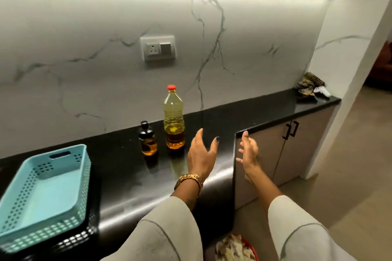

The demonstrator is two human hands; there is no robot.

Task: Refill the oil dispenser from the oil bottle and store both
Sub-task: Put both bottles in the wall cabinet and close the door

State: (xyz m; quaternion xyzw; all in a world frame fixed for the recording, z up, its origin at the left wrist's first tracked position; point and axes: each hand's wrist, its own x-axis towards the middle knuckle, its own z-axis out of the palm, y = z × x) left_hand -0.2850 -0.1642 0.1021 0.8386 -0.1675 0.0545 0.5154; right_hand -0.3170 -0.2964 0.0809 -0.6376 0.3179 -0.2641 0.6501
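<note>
Head view: your left hand hangs above the black countertop, fingers straight and spread wide, thumb out, holding nothing. A gold watch sits on that wrist. Your right hand is up just right of the left, past the counter's edge in front of the cabinet doors, fingers loosely spread, also holding nothing. Palms face each other, apart.

Oil bottle stands upright on the countertop, red cap on, partly filled with yellow oil, just left of your left hand, not touched. Oil dispenser, small, dark top, amber oil low inside, stands upright just beside the bottle on its left; the two look apart, narrow gap.

Teal perforated basket lies on the countertop at far left, well apart from the bottles. Wall socket on the marble backsplash above. Patterned cloth at the far right end of the counter. Pale sleeves cover both forearms.
</note>
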